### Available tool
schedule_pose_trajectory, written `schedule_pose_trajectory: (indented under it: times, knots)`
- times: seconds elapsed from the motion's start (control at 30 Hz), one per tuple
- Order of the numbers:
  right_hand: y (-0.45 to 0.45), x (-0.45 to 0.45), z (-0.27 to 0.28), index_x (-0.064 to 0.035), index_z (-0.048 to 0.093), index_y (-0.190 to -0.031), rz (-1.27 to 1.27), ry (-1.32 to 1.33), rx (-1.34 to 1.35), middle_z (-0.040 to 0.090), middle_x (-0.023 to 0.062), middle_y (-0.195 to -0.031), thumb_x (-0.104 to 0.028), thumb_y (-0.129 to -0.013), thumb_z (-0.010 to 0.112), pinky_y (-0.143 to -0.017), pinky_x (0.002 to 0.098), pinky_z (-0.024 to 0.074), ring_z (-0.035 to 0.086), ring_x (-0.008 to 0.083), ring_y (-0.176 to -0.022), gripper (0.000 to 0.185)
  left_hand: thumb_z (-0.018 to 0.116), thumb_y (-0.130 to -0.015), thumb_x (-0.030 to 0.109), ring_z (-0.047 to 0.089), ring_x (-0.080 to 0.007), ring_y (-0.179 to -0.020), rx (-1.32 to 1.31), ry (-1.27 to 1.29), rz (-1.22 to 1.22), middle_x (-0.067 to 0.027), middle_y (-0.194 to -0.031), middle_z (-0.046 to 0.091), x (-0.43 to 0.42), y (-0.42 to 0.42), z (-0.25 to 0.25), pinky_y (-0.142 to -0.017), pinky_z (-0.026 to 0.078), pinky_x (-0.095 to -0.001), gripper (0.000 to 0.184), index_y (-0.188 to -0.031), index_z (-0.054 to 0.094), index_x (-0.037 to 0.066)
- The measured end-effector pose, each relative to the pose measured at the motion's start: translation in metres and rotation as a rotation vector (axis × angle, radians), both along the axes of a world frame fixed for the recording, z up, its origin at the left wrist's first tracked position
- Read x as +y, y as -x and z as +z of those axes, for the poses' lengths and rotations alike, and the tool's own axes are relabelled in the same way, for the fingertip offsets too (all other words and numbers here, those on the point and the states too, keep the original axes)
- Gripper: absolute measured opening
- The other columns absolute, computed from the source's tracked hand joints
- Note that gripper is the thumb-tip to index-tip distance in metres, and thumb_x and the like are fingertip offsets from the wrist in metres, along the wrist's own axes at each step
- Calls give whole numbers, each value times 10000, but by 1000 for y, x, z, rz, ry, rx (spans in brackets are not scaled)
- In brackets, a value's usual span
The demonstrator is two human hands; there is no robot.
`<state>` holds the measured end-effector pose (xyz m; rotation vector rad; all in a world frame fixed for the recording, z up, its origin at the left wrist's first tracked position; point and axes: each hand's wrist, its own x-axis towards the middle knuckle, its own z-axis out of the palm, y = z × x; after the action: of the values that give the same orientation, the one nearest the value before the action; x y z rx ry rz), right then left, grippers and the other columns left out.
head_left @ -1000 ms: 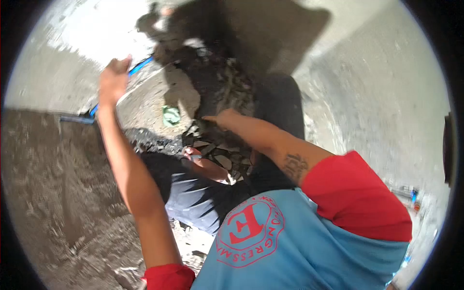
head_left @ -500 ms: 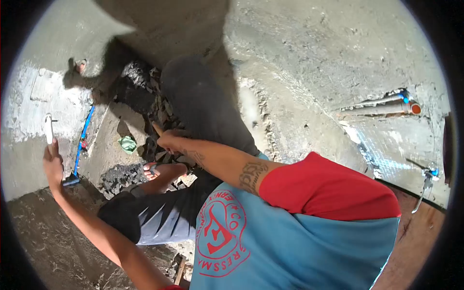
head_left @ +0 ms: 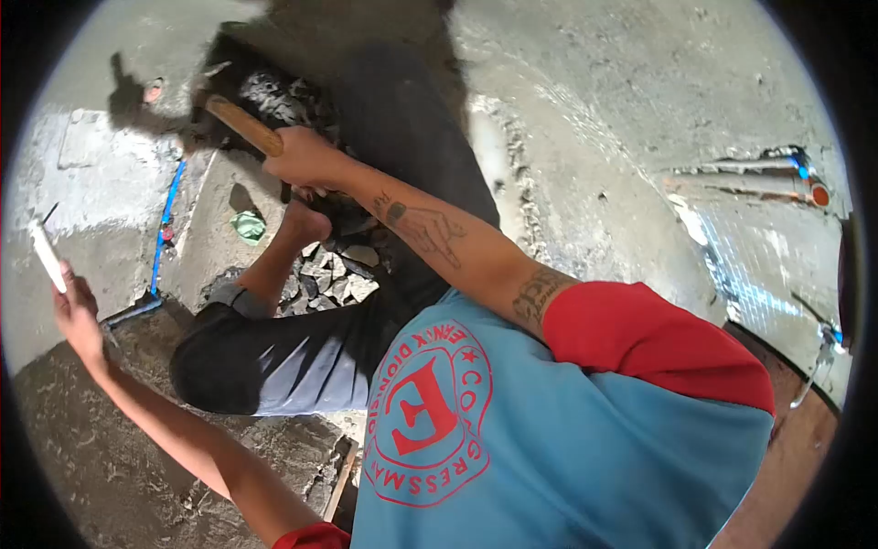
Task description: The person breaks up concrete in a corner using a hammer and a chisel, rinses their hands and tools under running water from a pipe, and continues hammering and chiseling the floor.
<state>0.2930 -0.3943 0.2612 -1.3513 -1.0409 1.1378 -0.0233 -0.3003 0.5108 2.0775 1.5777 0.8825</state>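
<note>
My left hand (head_left: pixel 80 316) is at the far left, its fingers closed round a slim white object (head_left: pixel 48 256) with a thin dark piece sticking out near its upper end. My right hand (head_left: pixel 306 157) grips a wooden handle (head_left: pixel 245 125) that slants up and left over the dark rubble. The tool's head, at the far end of the handle, lies in shadow and is hard to make out. Below my right hand is a bare foot (head_left: pixel 306 222), beside broken grey pieces (head_left: pixel 334 274). A crumpled green item (head_left: pixel 248 227) rests on the pale slab (head_left: pixel 215 206).
A blue pipe (head_left: pixel 170 206) runs down the left wall to the floor edge. Pipes with an orange end (head_left: pixel 819 194) jut from the right wall, above a metal tap (head_left: pixel 814 361). Rough dark floor (head_left: pixel 101 439) spreads at lower left. A wood strip (head_left: pixel 342 478) lies near my body.
The view has shifted. My left hand has moved out left and lower, its white object now tilted. My right hand has risen, and the wooden handle shows at much greater length.
</note>
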Motion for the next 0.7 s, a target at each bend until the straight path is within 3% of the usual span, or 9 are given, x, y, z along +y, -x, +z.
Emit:
schedule_pose_trajectory:
  times: [0.03,0.1,0.13,0.2,0.23,0.37,0.53,0.7]
  knots:
    - [-8,-6,3,-2,582,-906,-10,12,-4,572,67,-633,-205,-731,684,-435,324,436,537,159,-463,286,528,-957,405,274,5,-498,-12,3,2,101,-587,325,1,-6,5,-438,205,-202,315,-765,457,167]
    - [-10,-14,14,37,618,-947,46,-48,167,648,146,-749,-208,-716,637,-640,360,499,633,228,-667,338,523,-961,398,278,5,-502,-2,-25,20,100,-590,328,-3,-22,10,-440,208,-201,310,-767,463,164]
    - [-12,-19,20,29,620,-939,87,42,236,623,79,-719,-203,-721,648,-585,318,482,589,151,-616,320,518,-964,391,283,5,-507,17,-62,47,100,-593,332,-3,-26,14,-443,210,-200,305,-770,469,160]
    - [-8,-13,9,15,613,-972,85,-84,254,613,51,-706,-204,-738,672,-509,312,469,576,140,-554,325,499,-969,403,303,-16,-521,173,-90,-14,87,-603,347,9,-20,20,-462,228,-209,328,-784,496,132]
    - [-8,-16,16,-33,559,-926,96,-78,262,501,-5,-571,-199,-825,679,-367,240,378,455,76,-417,228,512,-960,417,308,-27,-521,257,-132,38,84,-603,352,2,-34,26,-468,241,-222,344,-782,498,122]
    - [-7,-23,28,-31,550,-941,137,-61,226,487,-10,-552,-228,-851,667,-371,242,382,455,64,-406,247,539,-926,489,347,-59,-587,378,-259,34,53,-631,399,-6,-47,34,-529,293,-227,455,-826,577,47]
    - [-3,-26,23,-25,555,-892,126,-50,183,520,8,-575,-303,-844,681,-395,269,416,508,93,-433,309,540,-914,519,360,-71,-585,333,-231,9,41,-621,407,-2,-30,26,-530,304,-236,490,-818,576,40]
    - [8,-29,58,-37,542,-898,89,-142,175,528,4,-589,-332,-851,679,-394,256,413,501,86,-429,328,531,-911,538,381,-78,-557,299,-162,104,22,-591,430,14,-4,0,-523,328,-254,512,-786,571,43]
